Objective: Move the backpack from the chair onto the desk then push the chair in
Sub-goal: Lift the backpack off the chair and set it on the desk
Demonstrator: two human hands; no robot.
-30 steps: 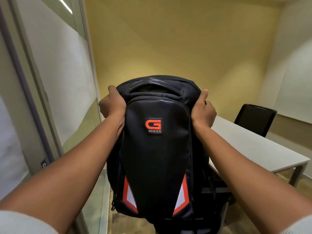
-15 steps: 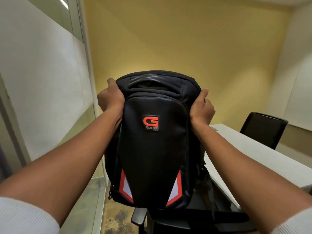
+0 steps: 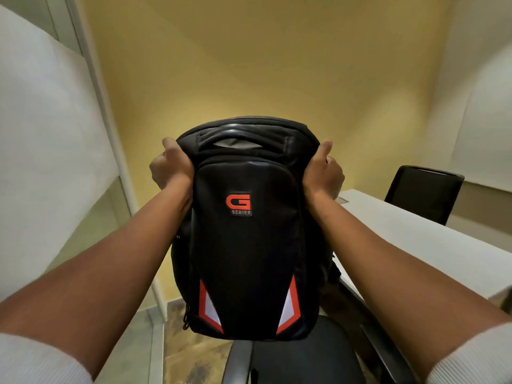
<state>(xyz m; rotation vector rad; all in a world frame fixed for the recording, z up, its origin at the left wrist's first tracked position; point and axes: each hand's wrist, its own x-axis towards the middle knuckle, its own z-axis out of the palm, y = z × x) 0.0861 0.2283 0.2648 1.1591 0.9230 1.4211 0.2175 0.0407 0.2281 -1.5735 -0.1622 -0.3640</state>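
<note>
Backpack [image 3: 246, 245] — 1, 2 hands

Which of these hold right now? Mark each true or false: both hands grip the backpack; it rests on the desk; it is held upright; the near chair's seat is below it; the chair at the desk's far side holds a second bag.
1. Both hands grip the backpack: true, left hand and right hand clamp its upper sides.
2. It rests on the desk: false, it is held in the air, left of the desk.
3. It is held upright: true, top handle uppermost.
4. The near chair seat is below it: true.
5. The far chair holds a second bag: false, no bag shows there.
</note>
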